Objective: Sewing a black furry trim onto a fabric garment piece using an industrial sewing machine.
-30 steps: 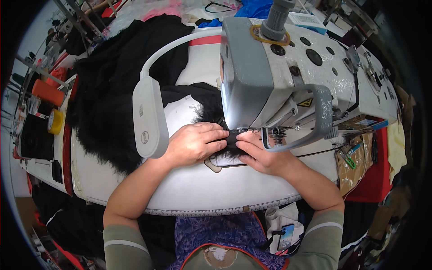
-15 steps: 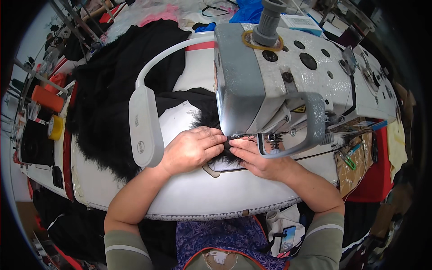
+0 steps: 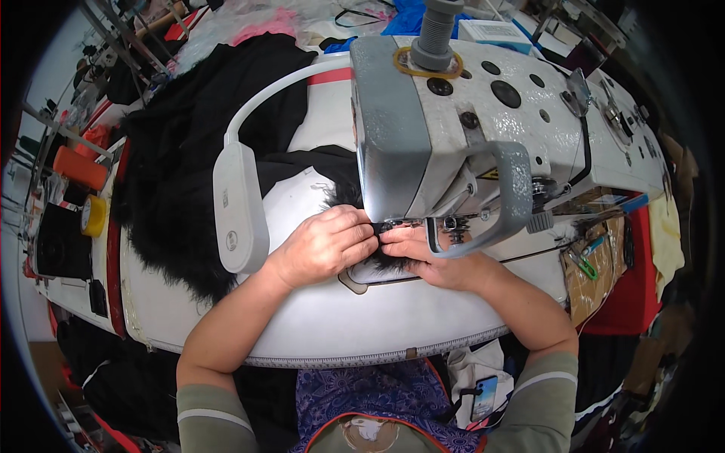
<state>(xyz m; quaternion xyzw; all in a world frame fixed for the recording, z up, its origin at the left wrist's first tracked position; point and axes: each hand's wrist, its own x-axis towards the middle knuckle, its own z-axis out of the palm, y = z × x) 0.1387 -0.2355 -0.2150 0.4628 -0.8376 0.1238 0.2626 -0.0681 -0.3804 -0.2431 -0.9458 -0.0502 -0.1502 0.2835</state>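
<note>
Under the head of a grey and white sewing machine (image 3: pixel 393 128), both my hands are on a black furry fabric (image 3: pixel 346 187). My left hand (image 3: pixel 328 245) pinches its edge just left of the needle area, fingers bent and pressed together. Close by on the right, my right hand (image 3: pixel 438 260) presses fingers and thumb on the same piece, partly behind the machine's grey guard (image 3: pixel 510 196). The needle and the exact stitching spot are hidden. More black fabric with a furry edge (image 3: pixel 181 219) lies across the table to the left.
A white lamp (image 3: pixel 240 208) on a bent neck hangs left of the machine. A measuring tape (image 3: pixel 370 360) runs along the white table's front edge. Green-handled snips (image 3: pixel 585 266) lie on cardboard at right. Yellow tape (image 3: pixel 94 216) and an orange spool (image 3: pixel 80 167) stand far left.
The view has shifted slightly, so the machine and lamp appear a little further up and left. Both hands stay at the fur edge; the right one sits slightly closer to the left.
</note>
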